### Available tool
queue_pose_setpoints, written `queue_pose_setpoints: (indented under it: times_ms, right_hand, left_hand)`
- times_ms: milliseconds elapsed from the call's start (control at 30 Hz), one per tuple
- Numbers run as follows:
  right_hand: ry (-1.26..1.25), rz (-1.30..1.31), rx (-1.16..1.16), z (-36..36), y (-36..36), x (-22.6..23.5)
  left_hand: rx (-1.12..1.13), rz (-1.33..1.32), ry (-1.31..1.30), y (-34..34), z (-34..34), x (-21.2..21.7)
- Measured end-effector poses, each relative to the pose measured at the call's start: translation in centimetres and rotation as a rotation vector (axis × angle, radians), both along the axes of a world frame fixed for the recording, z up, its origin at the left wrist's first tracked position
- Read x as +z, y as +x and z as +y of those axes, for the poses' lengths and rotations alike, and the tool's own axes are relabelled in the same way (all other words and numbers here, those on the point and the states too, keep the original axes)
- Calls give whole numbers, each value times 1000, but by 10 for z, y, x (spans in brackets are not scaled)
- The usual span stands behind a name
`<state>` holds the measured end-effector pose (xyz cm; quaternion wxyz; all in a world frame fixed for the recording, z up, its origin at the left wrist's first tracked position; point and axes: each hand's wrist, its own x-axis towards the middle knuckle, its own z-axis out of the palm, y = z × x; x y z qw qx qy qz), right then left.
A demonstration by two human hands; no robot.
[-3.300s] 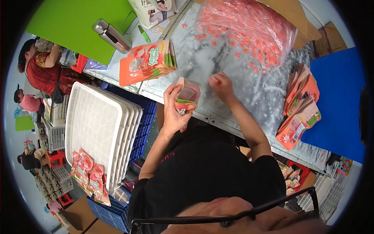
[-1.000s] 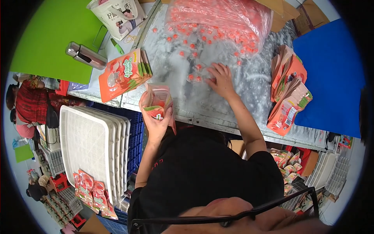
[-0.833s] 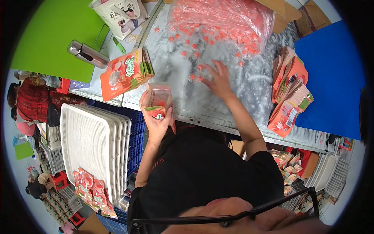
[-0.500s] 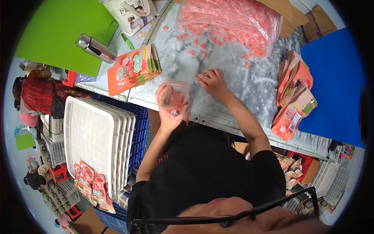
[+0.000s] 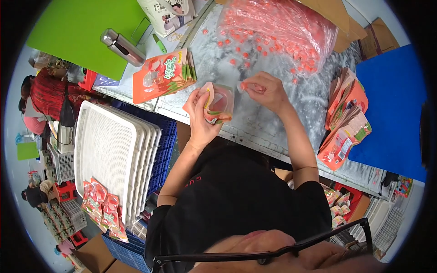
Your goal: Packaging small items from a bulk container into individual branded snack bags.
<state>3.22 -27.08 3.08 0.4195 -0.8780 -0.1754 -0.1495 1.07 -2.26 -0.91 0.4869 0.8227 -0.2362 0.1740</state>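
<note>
My left hand (image 5: 201,116) grips an orange-red printed pouch (image 5: 222,98) with a clear panel, held tilted above the near edge of the table. To its right, my right hand (image 5: 269,92) is closed in a pinch. Between its fingertips is a small red wrapped candy (image 5: 243,85), just apart from the pouch. Beyond my hands, similar red candies (image 5: 246,55) lie loose in front of a large clear plastic bag (image 5: 282,27) full of them. A stack of flat orange pouches (image 5: 159,77) lies to the left of my left hand.
More pouches (image 5: 343,123) fan out at the table's right, beside a blue panel (image 5: 387,109). A steel thermos (image 5: 123,48), a green-handled knife (image 5: 160,43) and a white bag (image 5: 168,16) stand far left. Stacked white trays (image 5: 109,150) rise at my left, filled pouches (image 5: 102,204) on top.
The pouch in my left hand has been raised and turned so its clear panel shows. My right hand has lifted from the tabletop and moved right, pinching a candy. The view has shifted slightly.
</note>
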Motion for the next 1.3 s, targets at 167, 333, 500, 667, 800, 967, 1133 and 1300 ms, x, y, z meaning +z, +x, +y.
queue_pose_setpoints:
  times_ms: [167,333,500,667,800,967,1133,1300]
  right_hand:
    - [-242,7,171,28,-8,59]
    - [-47,-112,95,50,1,44]
    - [956,279,14,67,6,30]
    - [1326,293,165,72,-1,29]
    - [1315,193,202,67,0,32]
    - [541,4,108,67,-14,69]
    - [-225,-128,125,99,-19,67]
    - [-459,213,409,65,-10,71]
  left_hand:
    - [-18,-31,49,0,-10,-3]
    - [-31,18,15,-4,-20,2]
    - [-28,49,5,-3,-24,1]
    - [-12,20,-30,-4,-28,6]
    - [23,25,2,2,-36,5]
    - [119,-59,-112,13,-43,0]
    - [252,-206,-209,15,-28,-32]
    - [-19,-122,-283,-4,-49,-20]
